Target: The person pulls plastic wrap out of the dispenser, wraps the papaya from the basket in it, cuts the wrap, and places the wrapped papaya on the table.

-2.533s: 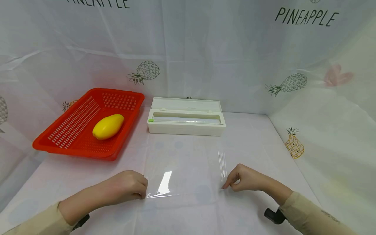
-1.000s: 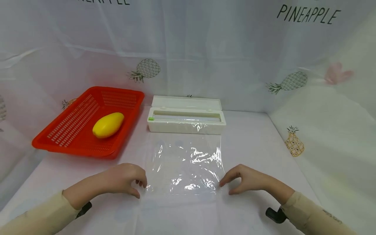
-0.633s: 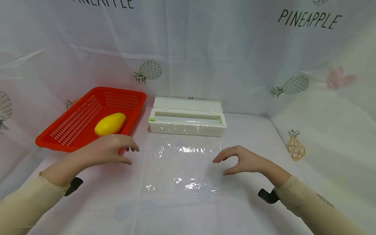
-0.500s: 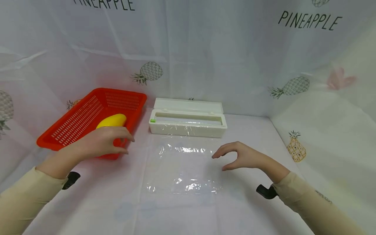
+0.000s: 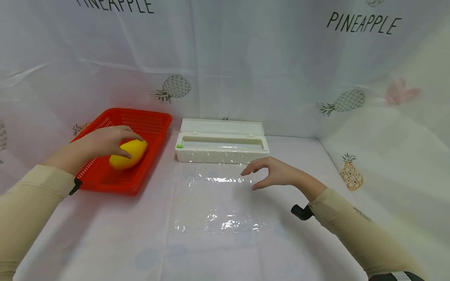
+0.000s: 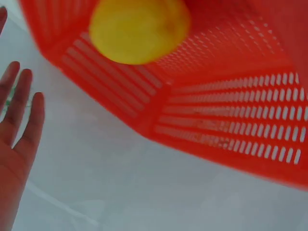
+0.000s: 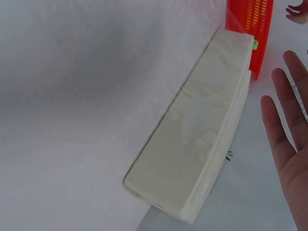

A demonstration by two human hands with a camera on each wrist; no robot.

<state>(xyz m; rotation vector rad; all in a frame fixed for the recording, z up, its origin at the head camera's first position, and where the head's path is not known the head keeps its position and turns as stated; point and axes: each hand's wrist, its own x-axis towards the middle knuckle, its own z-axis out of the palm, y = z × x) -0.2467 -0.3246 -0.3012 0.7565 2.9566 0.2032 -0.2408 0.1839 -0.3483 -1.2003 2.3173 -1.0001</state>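
A yellow fruit (image 5: 129, 162), which could be rolled away by an off-centre touch, is overhung by a spread-fingered left hand (image 5: 107, 141), clear film (image 5: 212, 205) by a spread-fingered right hand (image 5: 275, 172).

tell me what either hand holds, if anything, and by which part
Nothing is held. The left hand hovers over the yellow fruit, not gripping it; the right hand hangs empty above the clear film.

Head view forward and down, wrist views nearer, yellow fruit (image 5: 129, 159) shared by head and left-wrist
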